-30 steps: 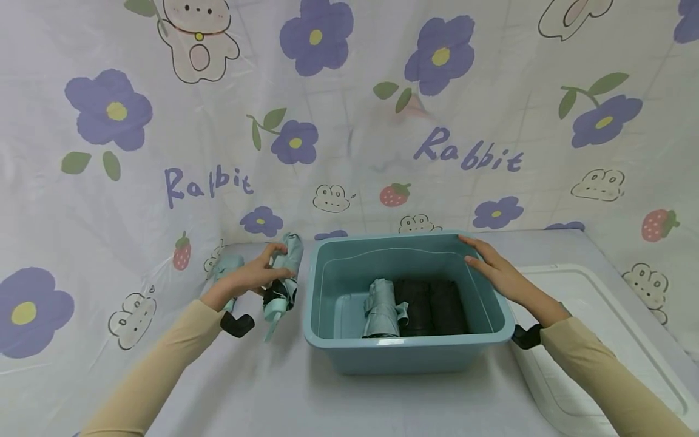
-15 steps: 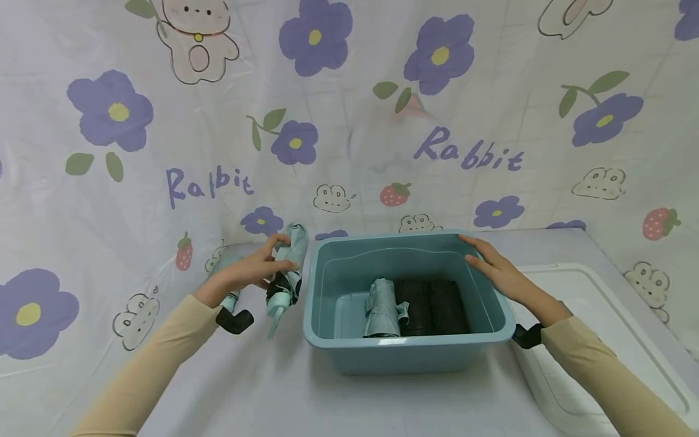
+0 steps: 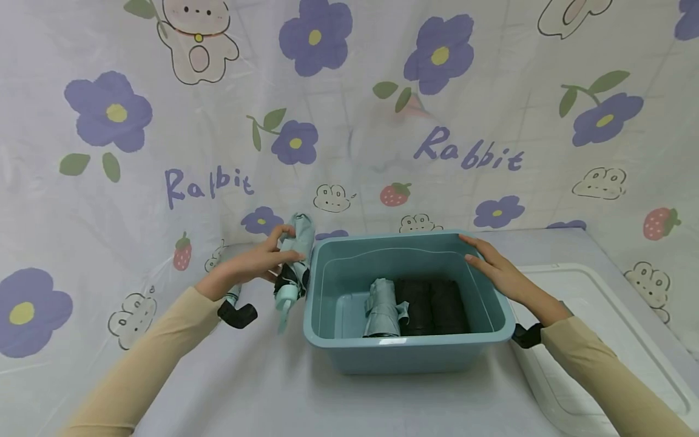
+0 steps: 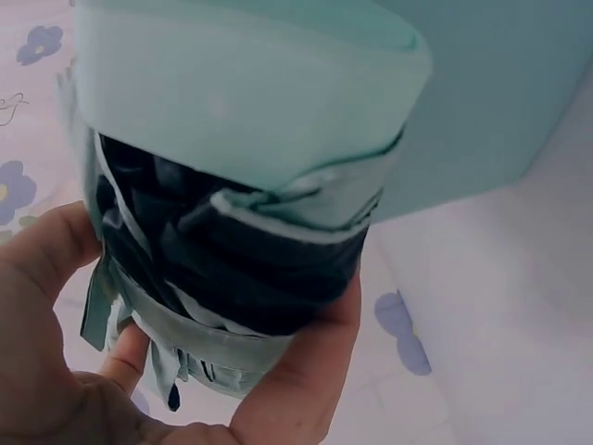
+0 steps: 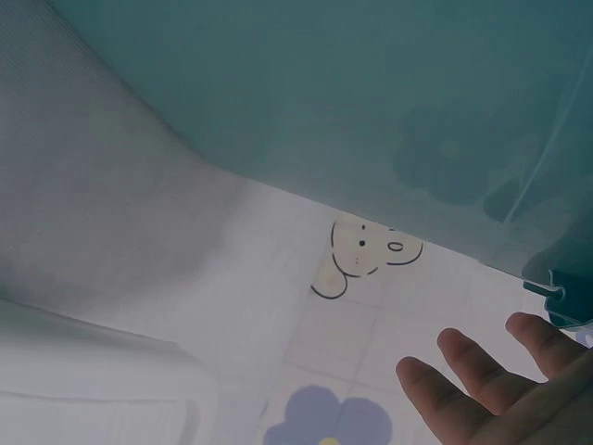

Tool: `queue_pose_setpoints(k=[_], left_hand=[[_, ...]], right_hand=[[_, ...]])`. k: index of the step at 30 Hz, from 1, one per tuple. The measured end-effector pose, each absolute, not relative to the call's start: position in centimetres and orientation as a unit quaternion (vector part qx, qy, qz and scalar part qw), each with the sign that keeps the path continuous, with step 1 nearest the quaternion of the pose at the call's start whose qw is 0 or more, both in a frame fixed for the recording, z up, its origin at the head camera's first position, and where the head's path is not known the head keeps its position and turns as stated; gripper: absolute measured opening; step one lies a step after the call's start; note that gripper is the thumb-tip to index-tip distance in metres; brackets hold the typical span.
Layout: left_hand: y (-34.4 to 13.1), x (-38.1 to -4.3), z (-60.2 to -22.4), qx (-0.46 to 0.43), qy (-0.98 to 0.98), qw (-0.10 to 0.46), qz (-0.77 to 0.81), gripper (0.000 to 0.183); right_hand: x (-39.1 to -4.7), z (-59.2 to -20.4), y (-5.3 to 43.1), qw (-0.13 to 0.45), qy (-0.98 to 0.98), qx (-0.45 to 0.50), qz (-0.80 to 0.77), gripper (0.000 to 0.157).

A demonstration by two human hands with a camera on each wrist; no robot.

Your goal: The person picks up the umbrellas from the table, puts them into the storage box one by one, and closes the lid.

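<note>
My left hand grips a folded pale teal umbrella just outside the left wall of a blue plastic bin. Its handle and strap hang toward me. In the left wrist view, thumb and fingers wrap the umbrella's gathered fabric, whose dark underside shows below the pale handle end. My right hand rests on the bin's right rim with fingers extended; the right wrist view shows those fingers spread beside the bin wall. Inside the bin lie a rolled pale blue umbrella and two black rolled bundles.
Another pale teal umbrella lies on the table behind my left wrist, mostly hidden. A white lid lies flat right of the bin, under my right forearm. A flower-and-rabbit printed sheet hangs behind the table.
My left hand has lifted the umbrella slightly and carried it to the right, up to the bin's left rim. The right hand and the bin have stayed in place.
</note>
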State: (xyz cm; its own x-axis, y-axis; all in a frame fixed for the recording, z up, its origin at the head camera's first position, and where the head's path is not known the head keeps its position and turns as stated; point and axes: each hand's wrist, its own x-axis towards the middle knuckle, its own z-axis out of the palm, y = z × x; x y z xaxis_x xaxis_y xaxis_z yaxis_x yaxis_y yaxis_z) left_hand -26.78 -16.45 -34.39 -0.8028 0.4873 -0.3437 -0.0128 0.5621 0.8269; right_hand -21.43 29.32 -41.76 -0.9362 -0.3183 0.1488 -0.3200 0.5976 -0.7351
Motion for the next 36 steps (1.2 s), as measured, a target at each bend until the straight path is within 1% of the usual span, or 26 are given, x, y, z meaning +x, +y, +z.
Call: queue_pose_setpoints(k=[16, 22, 27, 36], left_hand=[[-13.6, -27.0, -33.5, 0.159, 0.836, 0.29, 0.438, 0.053], [-12.3, -26.7, -32.9, 0.174, 0.831, 0.31, 0.427, 0.056], [-11.2, -26.4, -32.5, 0.194, 0.837, 0.304, 0.411, 0.053], [-9.4, -26.1, -32.6, 0.185, 0.832, 0.335, 0.402, 0.053]], right_hand=[[-21.4, -42.0, 29.4, -0.001, -0.895, 0.178, 0.409, 0.051], [-20.8, -40.8, 28.9, -0.01, -0.894, 0.182, 0.41, 0.051], [-20.1, -39.7, 28.4, -0.016, -0.89, 0.18, 0.418, 0.05], [-21.2, -41.3, 29.1, -0.01, -0.892, 0.185, 0.412, 0.051]])
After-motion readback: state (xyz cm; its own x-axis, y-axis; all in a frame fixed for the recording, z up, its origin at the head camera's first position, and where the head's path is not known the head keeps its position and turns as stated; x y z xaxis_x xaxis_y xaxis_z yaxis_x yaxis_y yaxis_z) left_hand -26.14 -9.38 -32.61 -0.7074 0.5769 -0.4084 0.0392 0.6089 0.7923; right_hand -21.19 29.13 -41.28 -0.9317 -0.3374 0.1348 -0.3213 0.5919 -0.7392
